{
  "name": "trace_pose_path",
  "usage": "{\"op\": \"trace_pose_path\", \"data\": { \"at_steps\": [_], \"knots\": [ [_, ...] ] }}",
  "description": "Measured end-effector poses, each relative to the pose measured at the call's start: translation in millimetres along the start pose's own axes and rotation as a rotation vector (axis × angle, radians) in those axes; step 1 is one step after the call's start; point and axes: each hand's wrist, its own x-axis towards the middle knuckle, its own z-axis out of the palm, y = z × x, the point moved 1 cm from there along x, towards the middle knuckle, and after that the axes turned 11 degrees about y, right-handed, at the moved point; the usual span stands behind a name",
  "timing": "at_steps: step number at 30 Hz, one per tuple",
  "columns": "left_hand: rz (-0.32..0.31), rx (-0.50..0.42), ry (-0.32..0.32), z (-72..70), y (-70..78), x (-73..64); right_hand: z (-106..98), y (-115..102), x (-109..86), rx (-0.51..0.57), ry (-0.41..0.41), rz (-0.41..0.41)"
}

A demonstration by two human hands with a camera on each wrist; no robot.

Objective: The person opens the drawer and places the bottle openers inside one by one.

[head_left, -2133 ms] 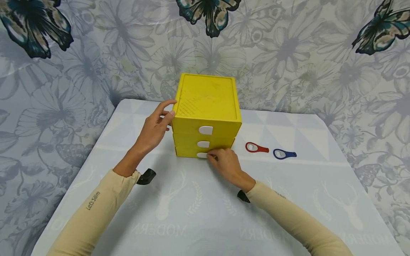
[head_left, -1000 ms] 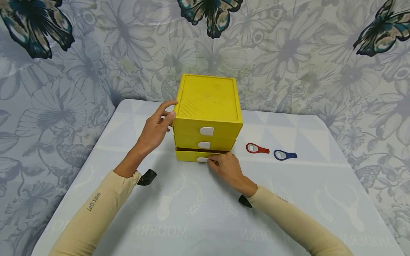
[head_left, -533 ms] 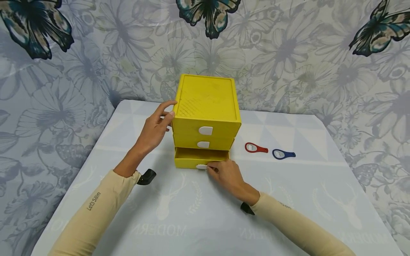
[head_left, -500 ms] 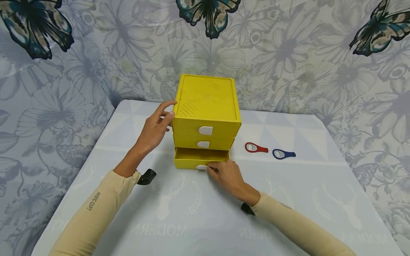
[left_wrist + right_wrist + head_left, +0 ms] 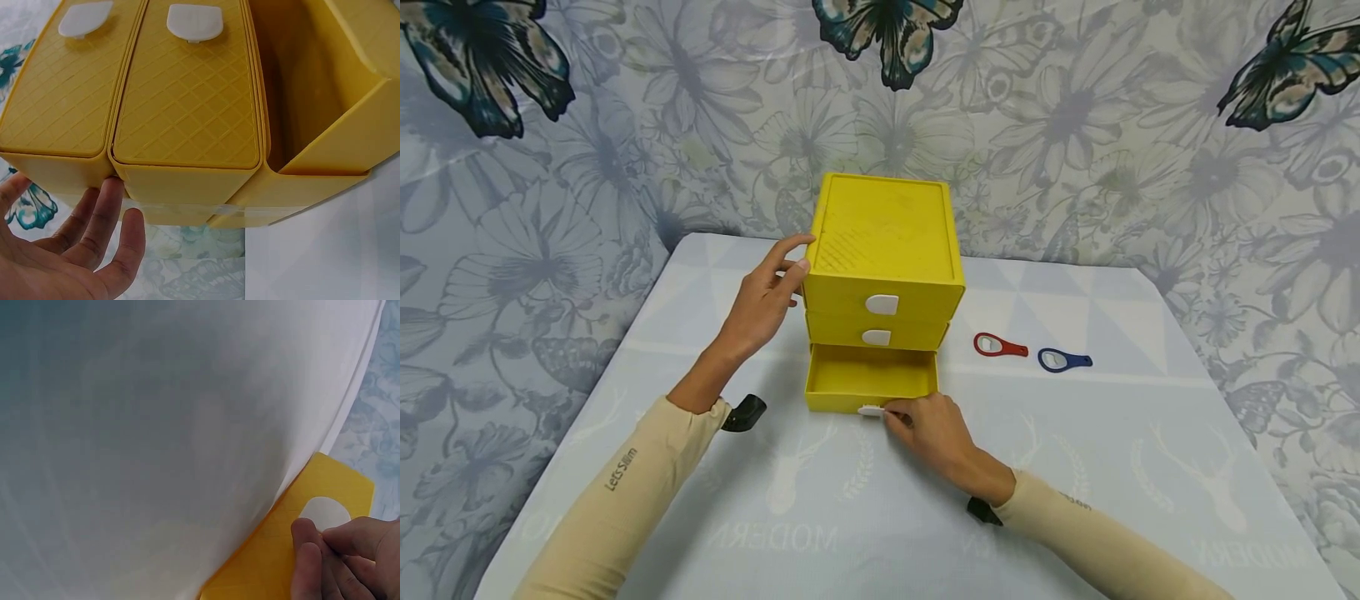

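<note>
A yellow three-drawer organizer stands near the back of the table, its two upper drawers closed. The bottom drawer is pulled out, and no object shows in the visible part of its inside. My right hand pinches the white tab handle of that drawer between thumb and fingers; the right wrist view shows the same handle up close. Against the organizer's left side rests my left hand, thumb and fingertips touching the wall and top edge with fingers spread. In the left wrist view, fingertips touch the side wall.
To the right of the organizer lie a red bottle opener and a blue bottle opener, flat and side by side. A pale patterned cloth covers the table. Behind it hangs a floral backdrop with butterfly prints.
The bottom drawer has gone from closed to well out as my right hand drew its handle toward me. My left hand has kept its place on the organizer. The bottle openers have not moved.
</note>
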Motion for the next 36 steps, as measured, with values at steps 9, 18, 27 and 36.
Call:
{"op": "trace_pose_path", "data": {
  "at_steps": [9, 18, 27, 36],
  "knots": [
    [0.005, -0.004, -0.002, -1.0, -0.5, 0.6, -1, -8, -14.3, 0.006, -0.001, -0.031],
    [0.027, -0.019, -0.006, -0.3, -1.4, 0.8, -5, -17, -27.6, 0.008, -0.032, -0.016],
    [0.038, -0.024, -0.006, 0.2, -1.3, 0.6, -8, -24, -38.1, 0.011, -0.032, -0.029],
    [0.064, -0.021, 0.008, 0.1, -3.2, -0.6, -13, -28, -43.6, 0.047, -0.064, -0.026]
  ]
}}
